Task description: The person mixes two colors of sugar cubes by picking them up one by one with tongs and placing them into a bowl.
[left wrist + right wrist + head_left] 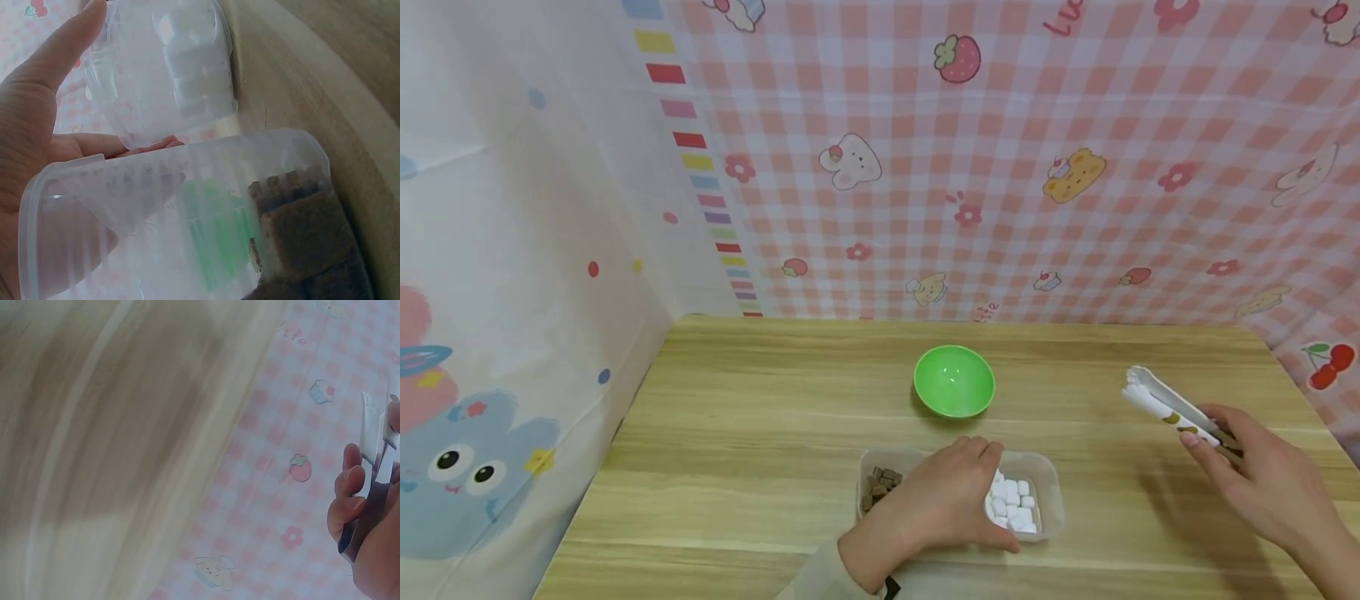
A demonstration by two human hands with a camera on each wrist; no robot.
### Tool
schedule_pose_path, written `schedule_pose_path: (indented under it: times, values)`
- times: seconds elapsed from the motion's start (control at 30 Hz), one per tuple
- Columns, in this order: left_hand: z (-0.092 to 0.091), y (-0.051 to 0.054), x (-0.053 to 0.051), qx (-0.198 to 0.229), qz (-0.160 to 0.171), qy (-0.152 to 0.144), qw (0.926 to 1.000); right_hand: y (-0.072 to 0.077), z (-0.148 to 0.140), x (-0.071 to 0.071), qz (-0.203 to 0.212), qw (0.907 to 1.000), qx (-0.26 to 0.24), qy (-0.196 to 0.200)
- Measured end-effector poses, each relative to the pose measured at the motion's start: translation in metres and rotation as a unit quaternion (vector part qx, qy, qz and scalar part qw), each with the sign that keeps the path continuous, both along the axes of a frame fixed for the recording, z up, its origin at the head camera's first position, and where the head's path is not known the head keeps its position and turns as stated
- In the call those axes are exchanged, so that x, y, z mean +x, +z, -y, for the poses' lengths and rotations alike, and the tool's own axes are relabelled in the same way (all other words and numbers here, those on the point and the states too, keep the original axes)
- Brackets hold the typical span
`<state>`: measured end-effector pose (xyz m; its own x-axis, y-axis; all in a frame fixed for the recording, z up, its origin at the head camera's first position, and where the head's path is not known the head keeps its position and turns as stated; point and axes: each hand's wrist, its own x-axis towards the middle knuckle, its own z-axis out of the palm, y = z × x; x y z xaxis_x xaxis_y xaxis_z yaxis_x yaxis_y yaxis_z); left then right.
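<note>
My left hand [943,500] [28,131] spans a clear plastic container [1051,493] [134,69] of white cubes [1012,502], thumb on its near side and fingers at its far side. Just left of it, partly under the hand and wrist, stands a second clear container [863,479] [62,181] with brown cubes [882,483] [312,237]. Off to the right, my right hand [1273,479] [375,531] holds white-tipped tongs [1172,410] [373,431] above the table, their tips pointing up and left in the head view, with nothing between them.
A green bowl [955,382] stands behind the containers on the wooden table [737,433]. A pink checked cloth [895,225] hangs along the back edge, and a white patterned cloth [550,217] hangs at the left.
</note>
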<state>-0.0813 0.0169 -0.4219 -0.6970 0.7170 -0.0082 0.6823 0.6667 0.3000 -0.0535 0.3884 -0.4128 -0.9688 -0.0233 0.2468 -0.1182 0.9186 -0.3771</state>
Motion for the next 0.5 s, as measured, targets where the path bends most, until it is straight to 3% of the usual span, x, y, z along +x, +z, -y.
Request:
schedule_pose_path:
  times: [0.2,0.5]
  values:
    - [0.000,0.000,-0.002,0.006,-0.007,-0.002,1.0000,0.008,0.010,0.003,-0.018,0.9994,0.011,0.029]
    - [0.001,-0.001,-0.001,0.004,-0.022,-0.004,0.9997,0.018,0.026,0.011,-0.078,0.9933,0.021,0.082]
